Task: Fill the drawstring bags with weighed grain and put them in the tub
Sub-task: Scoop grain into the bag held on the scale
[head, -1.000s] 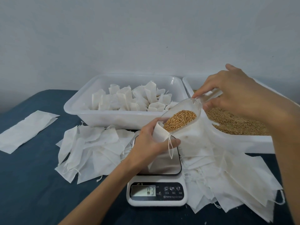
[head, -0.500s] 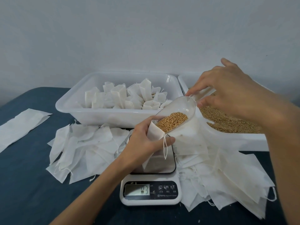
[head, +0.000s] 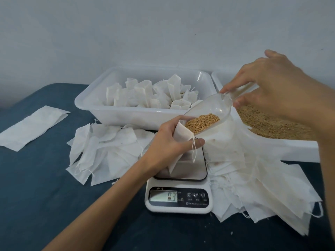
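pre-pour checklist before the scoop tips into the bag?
1. Bag mouth held open by left hand: ok.
2. Scoop lip at the bag mouth: ok.
3. Right hand fingers pinching the scoop handle: ok.
4. Grain gathered at the scoop's low end: ok.
5. Bag bottom resting on the scale platform: cannot tell.
6. Display readable: not ok, digits blurred.

Bare blue cloth (head: 45,196) lies open from seven to nine o'clock of the scale (head: 178,198), while loose bags (head: 105,151) crowd ten, the tub (head: 145,116) blocks twelve, and the grain tray (head: 282,147) and bag heap (head: 262,192) fill two to four.
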The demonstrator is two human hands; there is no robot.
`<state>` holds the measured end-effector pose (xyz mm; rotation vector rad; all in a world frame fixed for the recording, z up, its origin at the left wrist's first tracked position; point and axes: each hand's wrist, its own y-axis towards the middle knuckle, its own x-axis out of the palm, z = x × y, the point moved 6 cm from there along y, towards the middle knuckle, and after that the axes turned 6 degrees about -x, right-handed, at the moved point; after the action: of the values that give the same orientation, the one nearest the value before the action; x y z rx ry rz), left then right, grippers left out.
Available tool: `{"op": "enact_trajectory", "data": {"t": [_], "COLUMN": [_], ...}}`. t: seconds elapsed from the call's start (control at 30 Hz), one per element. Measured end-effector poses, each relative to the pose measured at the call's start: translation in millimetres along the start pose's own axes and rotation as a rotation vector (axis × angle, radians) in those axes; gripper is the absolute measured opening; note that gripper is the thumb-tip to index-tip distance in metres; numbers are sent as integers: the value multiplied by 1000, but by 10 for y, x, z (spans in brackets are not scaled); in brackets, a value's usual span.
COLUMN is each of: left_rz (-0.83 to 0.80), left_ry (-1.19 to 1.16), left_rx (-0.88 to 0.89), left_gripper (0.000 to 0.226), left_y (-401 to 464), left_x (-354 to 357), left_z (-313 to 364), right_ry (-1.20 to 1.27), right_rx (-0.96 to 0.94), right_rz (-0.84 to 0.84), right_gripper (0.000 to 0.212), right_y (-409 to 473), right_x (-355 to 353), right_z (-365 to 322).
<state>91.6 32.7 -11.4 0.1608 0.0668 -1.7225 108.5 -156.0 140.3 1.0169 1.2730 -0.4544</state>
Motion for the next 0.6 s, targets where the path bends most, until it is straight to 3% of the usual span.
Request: {"op": "enact_trajectory", "data": {"t": [0.6], "left_rz": [-108], "left_ry": [-134], "left_rx": [3], "left_gripper": [59], "left_y": [-25], "left_x": [44], "left_z": [29], "right_ry": [-94], "right_rx": [-15], "right_rz": [-7], "right_gripper": [36], "right_y": [8], "right_x": [-35], "right_z": [-8]}}
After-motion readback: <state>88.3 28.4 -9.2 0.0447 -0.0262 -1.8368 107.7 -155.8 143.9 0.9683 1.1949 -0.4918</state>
